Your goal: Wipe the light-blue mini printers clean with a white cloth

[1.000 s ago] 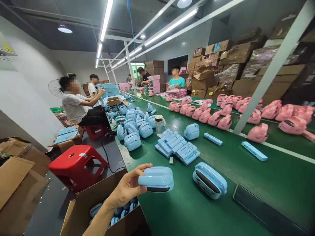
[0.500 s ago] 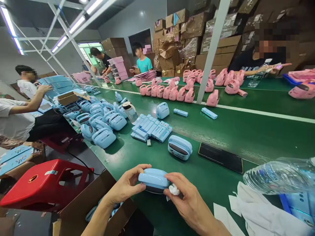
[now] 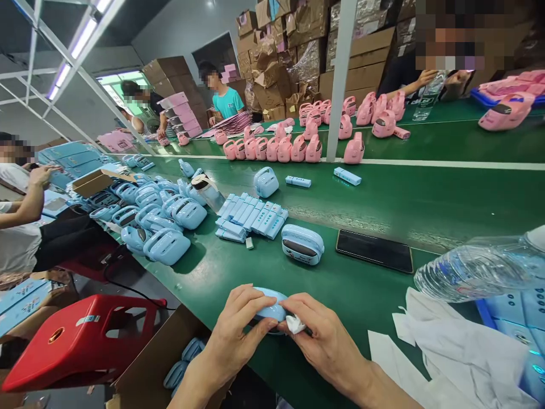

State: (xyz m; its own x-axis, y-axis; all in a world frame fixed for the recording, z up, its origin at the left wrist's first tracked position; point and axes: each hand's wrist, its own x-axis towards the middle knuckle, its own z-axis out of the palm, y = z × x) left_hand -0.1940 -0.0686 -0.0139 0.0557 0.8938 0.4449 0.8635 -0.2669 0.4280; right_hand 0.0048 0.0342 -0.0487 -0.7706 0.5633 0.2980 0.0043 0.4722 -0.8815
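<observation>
Factory line, long green table (image 3: 426,204), cartons stacked at the top of the frame, other people seated along both sides. Bottom centre: left hand (image 3: 238,329) wraps a light blue case (image 3: 269,307), grip closed around it. Right hand (image 3: 327,341) pinches a small white wad (image 3: 294,324) against the case's end, grip closed on it. Wiping looks under way, not finished. One blue case (image 3: 302,244) lies just above on the table; more sit in the open box (image 3: 145,369) at bottom left, seemingly still to do.

blue device (image 3: 269,307): mostly hidden by hands | bottle (image 3: 477,267): cut off right
</observation>
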